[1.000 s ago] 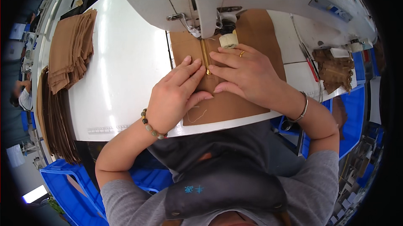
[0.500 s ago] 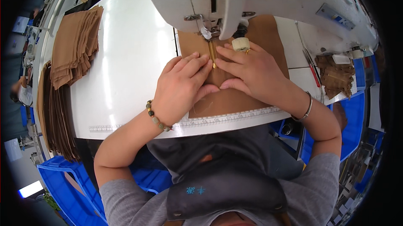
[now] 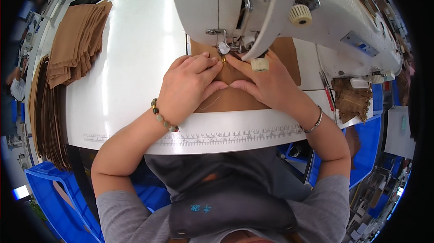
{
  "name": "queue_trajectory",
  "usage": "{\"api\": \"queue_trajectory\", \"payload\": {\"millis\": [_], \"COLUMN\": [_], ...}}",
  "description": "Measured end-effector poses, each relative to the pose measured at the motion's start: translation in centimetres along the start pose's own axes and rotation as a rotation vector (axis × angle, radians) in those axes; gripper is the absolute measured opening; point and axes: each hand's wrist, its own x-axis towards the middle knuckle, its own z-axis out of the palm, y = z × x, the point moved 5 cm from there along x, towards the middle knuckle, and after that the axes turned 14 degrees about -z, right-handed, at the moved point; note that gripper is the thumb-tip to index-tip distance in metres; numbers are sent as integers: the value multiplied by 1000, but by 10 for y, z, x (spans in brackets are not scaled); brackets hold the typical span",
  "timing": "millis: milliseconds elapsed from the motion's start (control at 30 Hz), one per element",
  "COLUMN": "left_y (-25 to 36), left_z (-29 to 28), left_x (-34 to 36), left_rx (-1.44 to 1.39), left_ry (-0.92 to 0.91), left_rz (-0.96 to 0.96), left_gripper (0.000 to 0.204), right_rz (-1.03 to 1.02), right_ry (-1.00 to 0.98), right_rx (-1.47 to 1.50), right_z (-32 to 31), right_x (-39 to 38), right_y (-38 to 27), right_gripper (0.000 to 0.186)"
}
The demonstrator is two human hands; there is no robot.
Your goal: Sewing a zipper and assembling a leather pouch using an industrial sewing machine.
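Observation:
A brown fabric piece [image 3: 239,100] lies on the white table beneath the head of a sewing machine [image 3: 217,3]. My left hand [image 3: 186,80] rests flat on its left side, fingertips beside a gold zipper pull [image 3: 224,58] at the presser foot [image 3: 223,48]. On the other side, my right hand [image 3: 271,80] presses down with fingers stretched out, some of them hidden behind the machine's cream knob [image 3: 260,64]. Both thumbs point inward and nearly meet below the zipper. A loose pale thread lies on the fabric near my left thumb.
Stacked brown fabric pieces [image 3: 77,39] sit at the table's left, with more hanging over the edge [image 3: 49,116]. A printed ruler [image 3: 217,138] runs along the front edge. Red-handled snips [image 3: 328,96] and brown scraps [image 3: 351,100] lie right. Blue bins [image 3: 63,198] flank the table.
The fabric has slid away from me under the machine, and the zipper pull now sits at the presser foot. Both hands have moved along with it. The whole view has shifted slightly.

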Motion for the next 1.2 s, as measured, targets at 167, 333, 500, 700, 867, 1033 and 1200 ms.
{"api": "queue_trajectory", "payload": {"millis": [167,333,500,700,867,1033,1200], "left_y": [2,3,3,6,8,9,9], "left_z": [-1,-1,-2,-5,-5,-5,-5], "left_x": [-2,-2,-1,-5,-9,-10,-9], "left_rx": [12,25,40,43,76,111,117], "left_ry": [30,30,23,-4,-41,-47,-46], "left_rz": [39,41,40,64,57,50,43], "left_gripper": [43,42,44,53,58,59,58], "right_rz": [-35,-34,-1,305,147,-13,-41], "right_ry": [43,48,79,222,139,46,43], "right_rx": [-3,7,101,975,477,-115,-108], "right_z": [-2,-4,-6,-9,-9,0,-1], "right_x": [0,2,3,-8,-5,-5,-5], "right_y": [-4,-5,-2,23,3,-29,-26], "right_gripper": [56,54,49,40,48,57,55]}}
